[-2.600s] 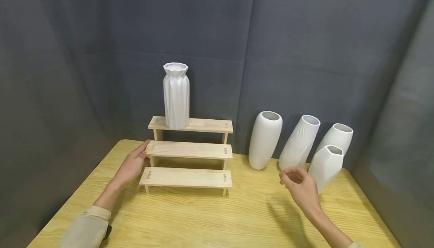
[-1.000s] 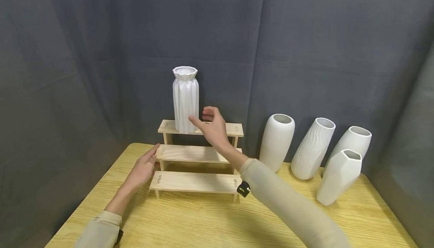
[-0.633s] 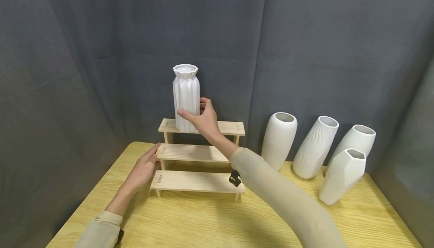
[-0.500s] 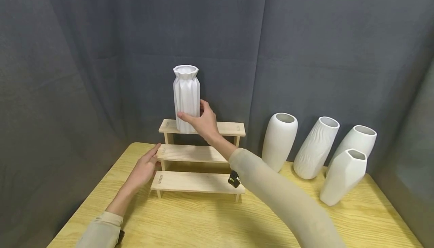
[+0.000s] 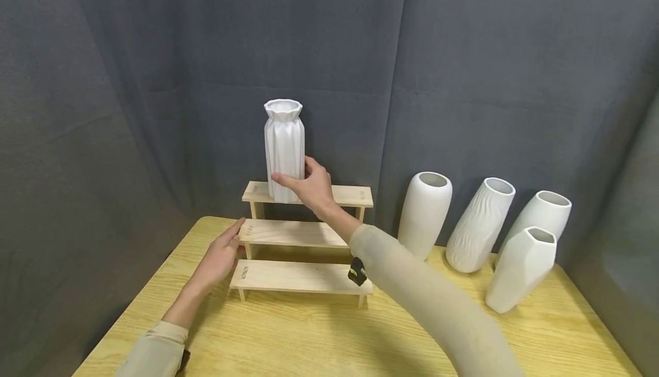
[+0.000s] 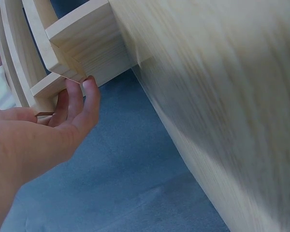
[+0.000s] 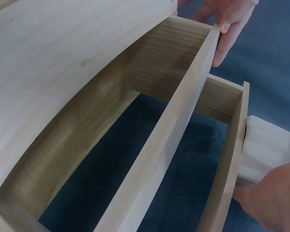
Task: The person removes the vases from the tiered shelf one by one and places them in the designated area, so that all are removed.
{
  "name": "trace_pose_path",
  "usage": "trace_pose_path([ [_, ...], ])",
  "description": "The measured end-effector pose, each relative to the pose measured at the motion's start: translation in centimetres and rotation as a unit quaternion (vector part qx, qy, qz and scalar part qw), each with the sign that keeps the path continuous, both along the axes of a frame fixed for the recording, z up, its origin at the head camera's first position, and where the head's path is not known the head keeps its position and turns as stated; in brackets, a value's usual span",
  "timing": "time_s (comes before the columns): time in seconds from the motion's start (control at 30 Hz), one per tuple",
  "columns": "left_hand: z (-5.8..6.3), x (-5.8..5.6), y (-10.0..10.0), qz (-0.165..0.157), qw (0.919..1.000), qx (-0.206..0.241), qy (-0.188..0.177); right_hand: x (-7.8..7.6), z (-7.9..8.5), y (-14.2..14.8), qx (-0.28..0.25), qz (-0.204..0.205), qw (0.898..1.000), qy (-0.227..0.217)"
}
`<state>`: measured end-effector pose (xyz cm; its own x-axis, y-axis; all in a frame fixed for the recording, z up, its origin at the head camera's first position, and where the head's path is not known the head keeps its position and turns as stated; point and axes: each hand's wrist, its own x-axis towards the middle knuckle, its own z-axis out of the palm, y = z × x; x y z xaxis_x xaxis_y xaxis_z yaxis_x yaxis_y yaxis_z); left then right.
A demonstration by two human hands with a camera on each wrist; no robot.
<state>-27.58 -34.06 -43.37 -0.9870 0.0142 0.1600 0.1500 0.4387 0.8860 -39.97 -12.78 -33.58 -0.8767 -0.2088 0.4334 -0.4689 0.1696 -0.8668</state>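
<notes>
A white pleated vase (image 5: 285,142) with a scalloped rim stands upright on the top tier of a three-tier wooden display stand (image 5: 293,231). My right hand (image 5: 314,188) grips the vase low on its right side, thumb across the front and fingers behind. Only the lower part of the vase (image 7: 268,150) shows in the right wrist view, against the top board. At the stand's left end, my left hand (image 5: 218,260) holds the middle tier. In the left wrist view, the left hand's fingers (image 6: 90,99) curl under the board's end, with the thumb on the opposite side.
On the right of the wood-grain table (image 5: 309,337) stand a smooth vase (image 5: 424,217), a wavy-ribbed vase (image 5: 479,228), a rounded vase (image 5: 546,211) and a faceted vase (image 5: 522,268), all white. A dark grey curtain (image 5: 463,68) hangs behind.
My right hand has moved from beside the right-hand vases to the pleated vase and taken hold of it. The left hand stays on the stand. The view has shifted slightly.
</notes>
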Motion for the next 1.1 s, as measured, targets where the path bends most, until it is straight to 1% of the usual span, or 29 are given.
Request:
trace_pose_path([
  [0.17, -0.1, -0.2, 0.1, -0.004, 1.0, 0.0, -0.003, -0.4, 0.0, 0.2, -0.003, 0.009, 1.0, 0.007],
  [0.27, -0.2, -0.2, -0.1, -0.003, 1.0, -0.004, -0.005, -0.4, -0.1, 0.1, 0.001, 0.007, 1.0, 0.015],
  [0.43, -0.2, 0.3, -0.8, 0.012, 0.9999, -0.011, -0.005, 0.2, -0.1, -0.5, 0.006, 0.011, 1.0, 0.023],
  [0.67, -0.1, 0.9, -1.5, 0.019, 0.9998, -0.01, -0.007, 1.7, 0.1, -0.6, 0.017, 0.017, 0.999, 0.027],
  [0.83, -0.1, 1.2, -2.0, 0.029, 0.9994, -0.018, -0.006, 3.2, 0.3, -0.2, 0.015, 0.038, 0.999, 0.022],
  [0.93, -0.1, 1.4, -2.0, 0.027, 0.9995, -0.014, -0.005, 4.1, 0.4, 0.5, 0.017, 0.051, 0.998, 0.024],
  [1.1, 0.0, 0.7, -1.3, 0.01, 0.9999, -0.004, 0.0, 5.4, 0.6, 3.3, 0.021, 0.064, 0.997, 0.033],
])
